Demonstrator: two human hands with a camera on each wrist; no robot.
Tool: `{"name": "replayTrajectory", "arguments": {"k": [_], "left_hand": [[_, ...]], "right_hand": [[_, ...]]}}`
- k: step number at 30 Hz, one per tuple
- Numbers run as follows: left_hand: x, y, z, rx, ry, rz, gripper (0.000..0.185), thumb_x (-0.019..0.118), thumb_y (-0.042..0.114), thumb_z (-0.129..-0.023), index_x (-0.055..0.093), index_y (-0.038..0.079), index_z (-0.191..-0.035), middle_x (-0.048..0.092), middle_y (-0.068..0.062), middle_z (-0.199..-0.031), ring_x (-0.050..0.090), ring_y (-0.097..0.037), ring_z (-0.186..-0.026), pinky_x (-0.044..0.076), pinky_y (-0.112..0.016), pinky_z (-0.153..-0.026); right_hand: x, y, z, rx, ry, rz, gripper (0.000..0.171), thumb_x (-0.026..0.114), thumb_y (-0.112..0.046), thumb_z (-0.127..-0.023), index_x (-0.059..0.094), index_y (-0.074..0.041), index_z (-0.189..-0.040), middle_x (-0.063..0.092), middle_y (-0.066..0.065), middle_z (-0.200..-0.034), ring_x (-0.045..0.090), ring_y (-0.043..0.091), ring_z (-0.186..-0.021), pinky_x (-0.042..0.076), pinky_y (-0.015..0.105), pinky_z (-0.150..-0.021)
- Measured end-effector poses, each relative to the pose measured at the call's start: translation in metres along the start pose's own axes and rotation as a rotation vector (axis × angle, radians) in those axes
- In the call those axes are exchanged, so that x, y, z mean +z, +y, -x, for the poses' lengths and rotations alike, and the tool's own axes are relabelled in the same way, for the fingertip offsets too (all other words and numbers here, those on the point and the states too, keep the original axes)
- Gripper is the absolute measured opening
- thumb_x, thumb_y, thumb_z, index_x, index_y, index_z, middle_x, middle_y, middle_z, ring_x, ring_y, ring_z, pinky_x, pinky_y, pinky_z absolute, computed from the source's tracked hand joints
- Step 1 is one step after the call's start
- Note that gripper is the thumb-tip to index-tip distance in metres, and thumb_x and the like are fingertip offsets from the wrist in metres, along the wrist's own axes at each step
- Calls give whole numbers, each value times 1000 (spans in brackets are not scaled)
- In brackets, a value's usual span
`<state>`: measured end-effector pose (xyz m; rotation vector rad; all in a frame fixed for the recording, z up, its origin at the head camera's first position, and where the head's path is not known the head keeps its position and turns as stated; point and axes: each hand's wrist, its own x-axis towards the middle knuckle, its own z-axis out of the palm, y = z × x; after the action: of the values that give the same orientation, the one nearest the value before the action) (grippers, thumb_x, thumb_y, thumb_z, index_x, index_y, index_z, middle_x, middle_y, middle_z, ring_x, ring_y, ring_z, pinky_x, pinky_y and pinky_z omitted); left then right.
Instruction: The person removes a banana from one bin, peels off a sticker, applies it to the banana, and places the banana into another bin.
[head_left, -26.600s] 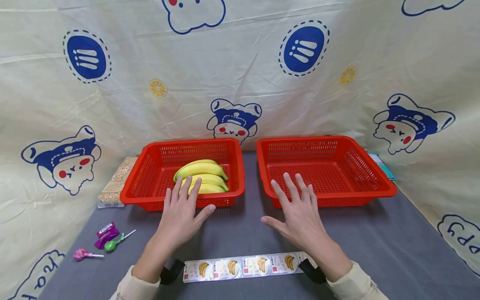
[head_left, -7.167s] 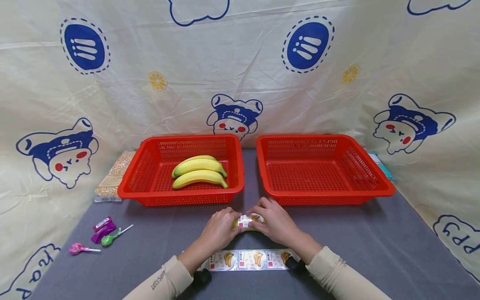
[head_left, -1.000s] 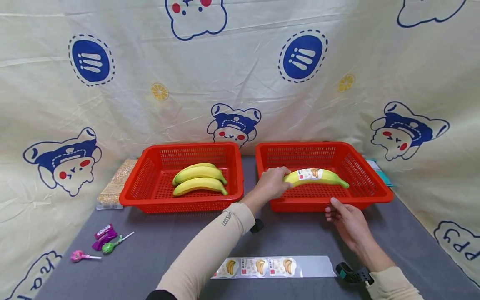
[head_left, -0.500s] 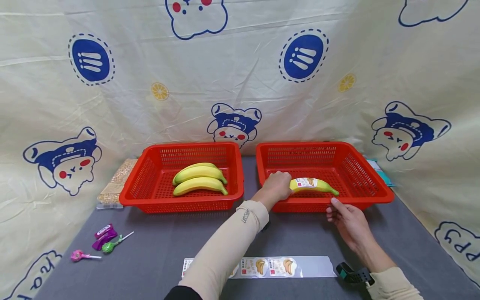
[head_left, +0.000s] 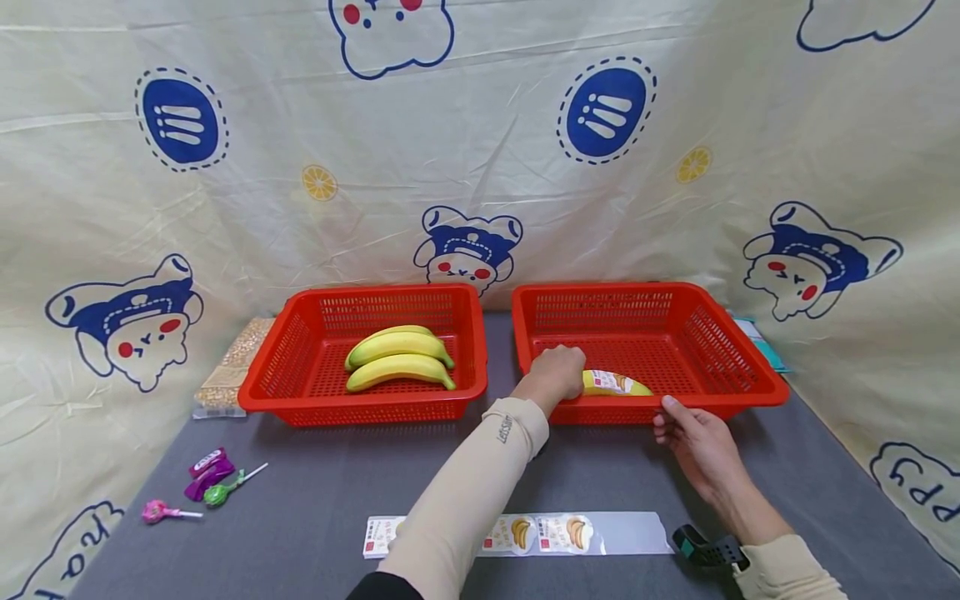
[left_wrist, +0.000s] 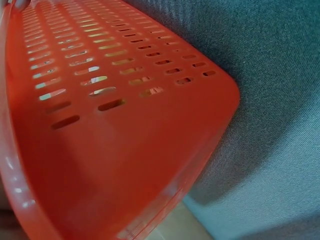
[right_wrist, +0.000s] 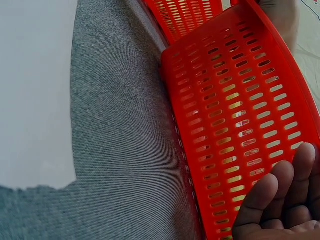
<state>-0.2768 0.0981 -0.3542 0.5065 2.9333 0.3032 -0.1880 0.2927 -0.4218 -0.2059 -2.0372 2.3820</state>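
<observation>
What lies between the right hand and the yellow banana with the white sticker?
The slotted front wall of the red plastic basket; the right wrist view shows the banana through its holes.

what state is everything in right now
right basket: upright, front rim gripped
left basket: upright
left-basket bananas: unpeeled, no stickers visible
labelled banana: unpeeled, partly hidden
sticker strip: flat, right end bare
purple sweets: wrapped
lollipops: wrapped
left hand: gripping labelled banana
right hand: gripping right basket's rim

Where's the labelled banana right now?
Head view: the labelled banana is inside the right-hand red basket, just behind its near wall, its left end in the left hand.
</observation>
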Motion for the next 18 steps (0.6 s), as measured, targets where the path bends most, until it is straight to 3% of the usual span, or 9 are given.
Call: {"name": "replayTrajectory", "arguments": {"k": [10, 18], "left_hand": [[-1, -1, -1, 6, -38, 6, 27, 68, 24, -83, 66, 18, -109, 66, 1, -97, 54, -15, -80, 47, -27, -72], [1, -5, 0, 67, 44, 39, 12, 66, 24, -85, 66, 15, -93, 64, 2, -78, 54, -14, -70, 43, -24, -63]], "right_hand": [[1, 0, 0, 11, 18, 22, 25, 57, -35, -93, 72, -17, -83, 68, -8, -71, 58, 7, -70, 49, 19, -69], [0, 0, -1, 9, 10, 15, 25, 59, -39, -90, 71, -17, -84, 68, -8, -73, 59, 7, -70, 50, 19, -70]]}}
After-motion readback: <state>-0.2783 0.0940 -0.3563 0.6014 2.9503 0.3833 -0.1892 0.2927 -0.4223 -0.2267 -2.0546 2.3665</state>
